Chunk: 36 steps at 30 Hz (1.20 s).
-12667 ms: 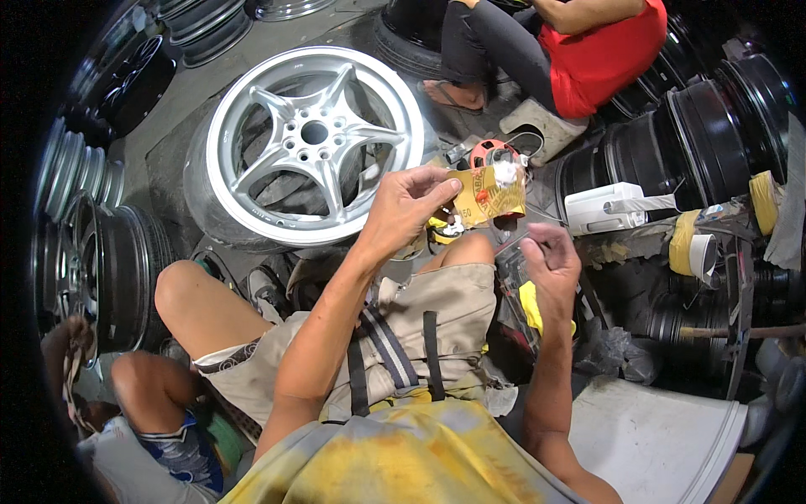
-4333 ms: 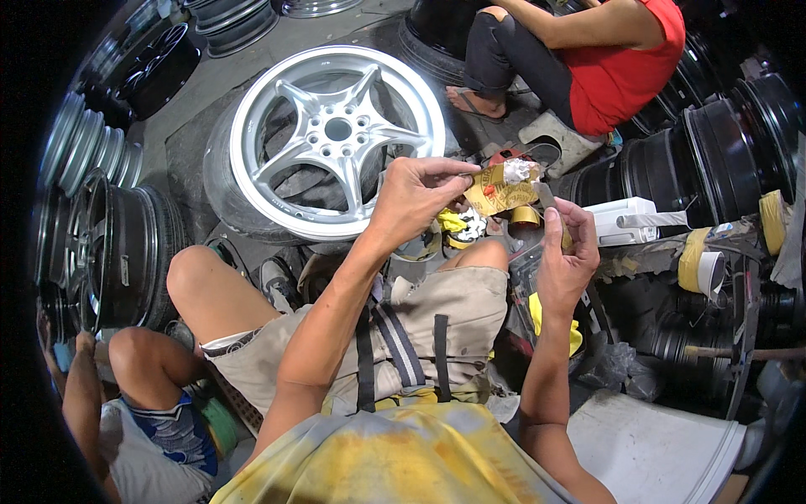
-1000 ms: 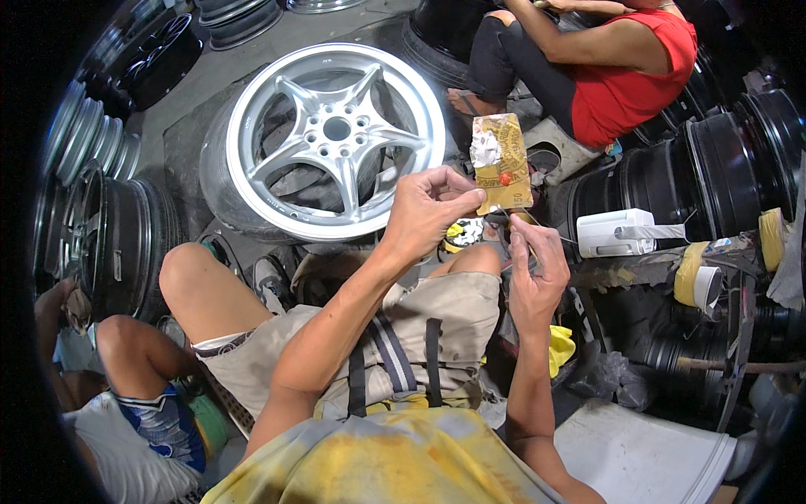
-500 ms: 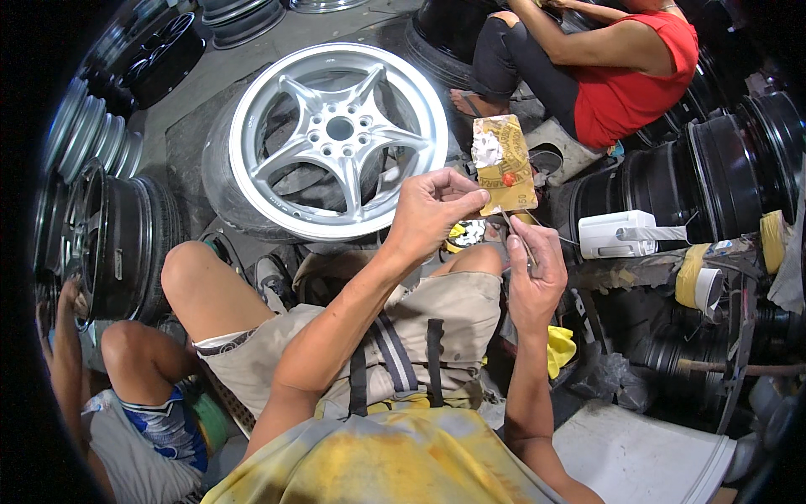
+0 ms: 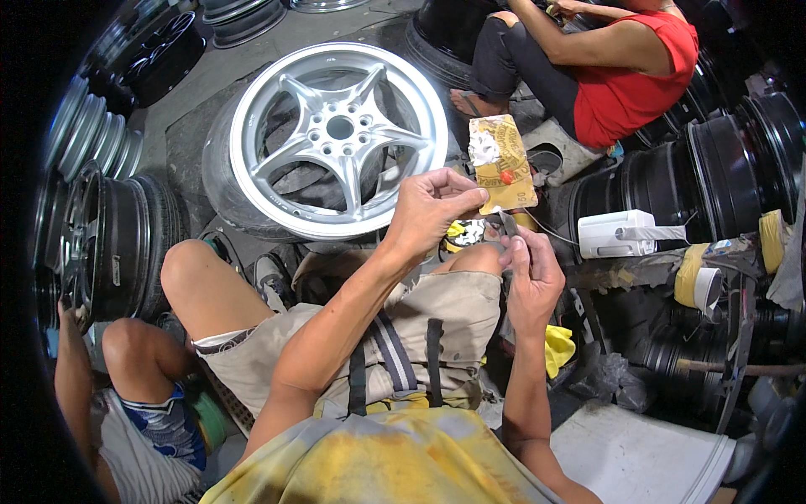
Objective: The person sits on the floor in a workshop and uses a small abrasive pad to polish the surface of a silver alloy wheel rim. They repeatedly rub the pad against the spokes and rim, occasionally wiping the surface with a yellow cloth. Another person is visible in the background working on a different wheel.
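Up front, left hand (image 5: 428,214) pinching yellow-brown card (image 5: 501,164) — card above fingertips, right hand (image 5: 529,277) closed on small dark tool (image 5: 509,223).

A yellow card (image 5: 502,164) is pinched by the left hand (image 5: 428,210) at 12 o'clock, and a thin dark tool (image 5: 509,223) just below it is gripped by the right hand (image 5: 529,273). A silver wheel (image 5: 336,139) is seen at 11 o'clock. A person in red (image 5: 621,76) is seated at 1 o'clock.
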Motion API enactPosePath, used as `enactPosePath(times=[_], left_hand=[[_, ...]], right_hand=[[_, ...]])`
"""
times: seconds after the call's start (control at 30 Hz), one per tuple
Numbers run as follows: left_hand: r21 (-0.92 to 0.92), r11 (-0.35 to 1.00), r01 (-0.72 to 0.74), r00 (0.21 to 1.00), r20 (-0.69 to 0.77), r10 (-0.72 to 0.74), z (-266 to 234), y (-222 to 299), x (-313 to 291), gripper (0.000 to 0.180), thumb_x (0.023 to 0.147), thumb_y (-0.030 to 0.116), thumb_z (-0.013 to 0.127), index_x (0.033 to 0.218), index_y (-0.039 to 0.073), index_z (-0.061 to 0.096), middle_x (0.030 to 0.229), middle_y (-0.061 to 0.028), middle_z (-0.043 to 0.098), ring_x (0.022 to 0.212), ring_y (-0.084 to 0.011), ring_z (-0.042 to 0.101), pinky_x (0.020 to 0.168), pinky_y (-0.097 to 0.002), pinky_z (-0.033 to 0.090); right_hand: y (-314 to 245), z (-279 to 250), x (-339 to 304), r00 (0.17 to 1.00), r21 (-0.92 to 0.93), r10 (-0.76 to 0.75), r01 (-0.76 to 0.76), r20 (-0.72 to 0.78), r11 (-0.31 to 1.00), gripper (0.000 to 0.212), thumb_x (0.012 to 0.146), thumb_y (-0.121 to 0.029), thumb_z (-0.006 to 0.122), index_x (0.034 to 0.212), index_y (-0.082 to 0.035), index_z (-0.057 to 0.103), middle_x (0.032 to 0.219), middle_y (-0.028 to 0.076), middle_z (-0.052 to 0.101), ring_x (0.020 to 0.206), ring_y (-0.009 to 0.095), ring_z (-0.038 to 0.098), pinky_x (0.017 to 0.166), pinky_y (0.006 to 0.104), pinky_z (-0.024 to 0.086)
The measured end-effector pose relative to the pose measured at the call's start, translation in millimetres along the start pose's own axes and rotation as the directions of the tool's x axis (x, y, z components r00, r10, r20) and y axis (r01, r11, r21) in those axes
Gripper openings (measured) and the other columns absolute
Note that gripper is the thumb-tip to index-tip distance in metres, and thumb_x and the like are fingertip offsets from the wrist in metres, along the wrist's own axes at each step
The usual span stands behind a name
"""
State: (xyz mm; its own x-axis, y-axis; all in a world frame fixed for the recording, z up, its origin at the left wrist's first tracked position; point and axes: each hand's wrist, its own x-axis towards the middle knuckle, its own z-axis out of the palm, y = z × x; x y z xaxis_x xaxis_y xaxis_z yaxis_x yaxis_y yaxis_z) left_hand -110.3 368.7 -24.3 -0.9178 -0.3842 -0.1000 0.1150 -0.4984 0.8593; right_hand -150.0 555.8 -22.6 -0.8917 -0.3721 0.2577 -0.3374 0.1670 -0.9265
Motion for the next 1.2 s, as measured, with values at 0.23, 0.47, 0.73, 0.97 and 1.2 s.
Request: enactPosePath(times=[0.23, 0.47, 0.73, 0.97, 1.2], left_hand=[[0.033, 0.999, -0.029, 1.000, -0.007, 0.029, -1.5, 2.0, 1.2, 0.015, 0.088, 0.011, 0.080, 0.092, 0.000, 0.070, 0.081, -0.0048, 0.071, 0.071, -0.0068, 0.065, 0.068, -0.0216, 0.054], [0.138, 0.987, -0.088, 0.996, 0.035, 0.084, 2.6, -9.4, 1.8, 0.013, 0.088, 0.010, 0.079, 0.091, -0.001, 0.072, 0.078, -0.0037, 0.071, 0.069, -0.0058, 0.063, 0.067, -0.0208, 0.052], [0.246, 0.961, -0.130, 0.991, 0.050, 0.121, 5.6, -10.3, -0.8, 0.011, 0.089, 0.008, 0.077, 0.089, -0.001, 0.072, 0.080, -0.0040, 0.072, 0.072, -0.0049, 0.063, 0.068, -0.0212, 0.052], [0.323, 0.926, -0.194, 0.981, 0.056, 0.186, 9.2, -13.8, -2.7, 0.010, 0.089, 0.007, 0.075, 0.088, -0.002, 0.071, 0.081, -0.0035, 0.071, 0.075, -0.0048, 0.063, 0.069, -0.0219, 0.053], [0.342, 0.907, -0.244, 0.970, 0.077, 0.232, 14.2, -10.0, -7.0, 0.009, 0.089, 0.004, 0.072, 0.090, -0.004, 0.070, 0.081, -0.0035, 0.072, 0.077, -0.0048, 0.063, 0.069, -0.0220, 0.053]], right_hand=[[5.9, -10.3, -1.7, 0.998, -0.085, -0.056, 0.053, -0.029, 0.995, 0.015, 0.101, -0.005, 0.059, 0.110, 0.003, 0.068, 0.091, 0.006, 0.065, 0.077, 0.011, 0.063, 0.067, 0.0252, 0.052], [-23.7, -14.1, 11.6, 0.958, -0.276, -0.287, 0.275, -0.002, 0.921, 0.022, 0.094, 0.002, 0.064, 0.114, -0.001, 0.071, 0.100, 0.011, 0.065, 0.091, 0.021, 0.065, 0.079, 0.0334, 0.055], [-29.4, -8.7, 26.6, 0.905, -0.447, -0.426, 0.391, 0.026, 0.804, 0.027, 0.088, 0.004, 0.068, 0.115, -0.003, 0.071, 0.097, 0.012, 0.062, 0.089, 0.025, 0.063, 0.078, 0.0363, 0.052], [-32.1, 3.8, 23.8, 0.929, -0.389, -0.369, 0.353, 0.035, 0.851, 0.026, 0.090, 0.003, 0.068, 0.115, -0.003, 0.071, 0.098, 0.013, 0.062, 0.089, 0.027, 0.063, 0.078, 0.0365, 0.051], [-19.8, 9.7, 20.1, 0.960, -0.338, -0.280, 0.260, -0.010, 0.905, 0.020, 0.093, 0.000, 0.065, 0.112, -0.002, 0.071, 0.096, 0.012, 0.063, 0.089, 0.026, 0.063, 0.080, 0.0369, 0.051]])
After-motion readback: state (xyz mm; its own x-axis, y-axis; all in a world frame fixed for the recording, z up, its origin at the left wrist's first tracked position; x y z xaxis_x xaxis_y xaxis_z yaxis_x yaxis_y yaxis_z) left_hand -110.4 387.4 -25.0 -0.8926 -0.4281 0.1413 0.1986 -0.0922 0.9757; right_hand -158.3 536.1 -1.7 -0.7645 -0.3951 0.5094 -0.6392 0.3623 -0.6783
